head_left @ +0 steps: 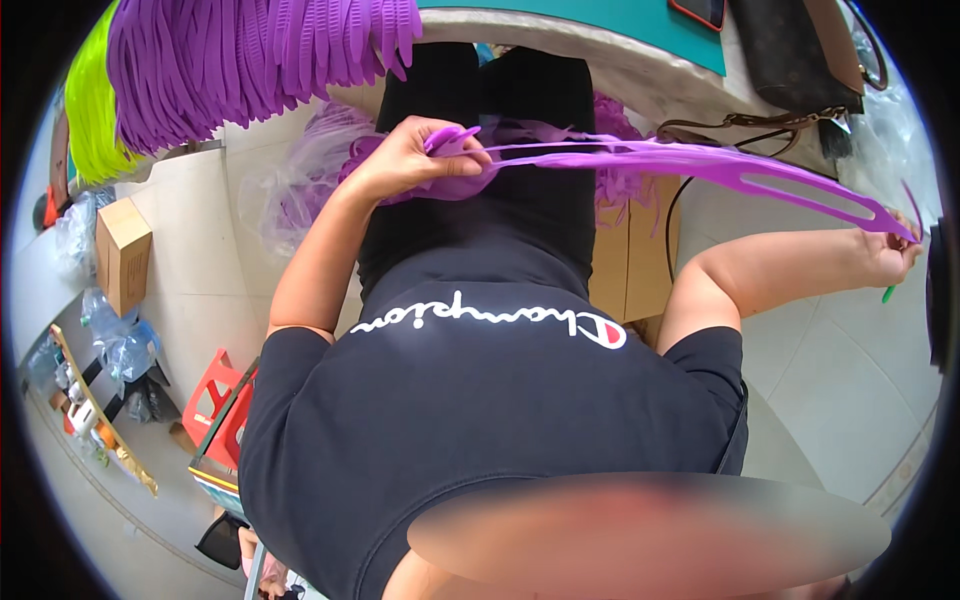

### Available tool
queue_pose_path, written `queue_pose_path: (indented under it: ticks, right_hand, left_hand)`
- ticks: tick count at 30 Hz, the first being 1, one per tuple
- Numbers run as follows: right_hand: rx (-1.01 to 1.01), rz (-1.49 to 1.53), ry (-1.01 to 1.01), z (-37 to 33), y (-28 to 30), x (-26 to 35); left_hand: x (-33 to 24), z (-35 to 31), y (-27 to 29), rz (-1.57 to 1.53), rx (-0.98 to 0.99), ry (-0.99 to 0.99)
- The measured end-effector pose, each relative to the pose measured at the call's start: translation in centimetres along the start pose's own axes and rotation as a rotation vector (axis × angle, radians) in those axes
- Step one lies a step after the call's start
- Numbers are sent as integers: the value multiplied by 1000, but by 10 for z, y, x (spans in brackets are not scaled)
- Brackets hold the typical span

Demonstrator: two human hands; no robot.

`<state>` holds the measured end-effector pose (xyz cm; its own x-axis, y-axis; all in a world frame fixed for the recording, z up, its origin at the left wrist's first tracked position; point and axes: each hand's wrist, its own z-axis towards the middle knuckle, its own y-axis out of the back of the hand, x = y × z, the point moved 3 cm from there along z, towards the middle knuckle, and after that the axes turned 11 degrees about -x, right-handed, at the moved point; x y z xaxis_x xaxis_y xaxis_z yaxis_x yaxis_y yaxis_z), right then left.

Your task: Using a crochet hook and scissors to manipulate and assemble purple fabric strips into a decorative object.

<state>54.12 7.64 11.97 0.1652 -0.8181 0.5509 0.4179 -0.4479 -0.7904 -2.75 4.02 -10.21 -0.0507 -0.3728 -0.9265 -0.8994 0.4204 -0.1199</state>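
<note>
Purple strip spans gap between worker's hands: left hand clamped on one end, bunched purple between thumb and fingers; right hand, well apart, pinched on other end. Strip runs rightward from left hand. Green tip just below right hand. Purple bands heaped beyond left hand, brown bag beyond right.
</note>
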Motion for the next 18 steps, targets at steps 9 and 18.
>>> queue_pose_path:
  ticks: [9,18]
  right_hand:
    - [-320,-114,200,106,94,47]
    - [618,-1523,11,-138,0,-24]
  left_hand:
    - [24,8,33,-74,-270,114]
    - [-9,-14,18,-825,19,136]
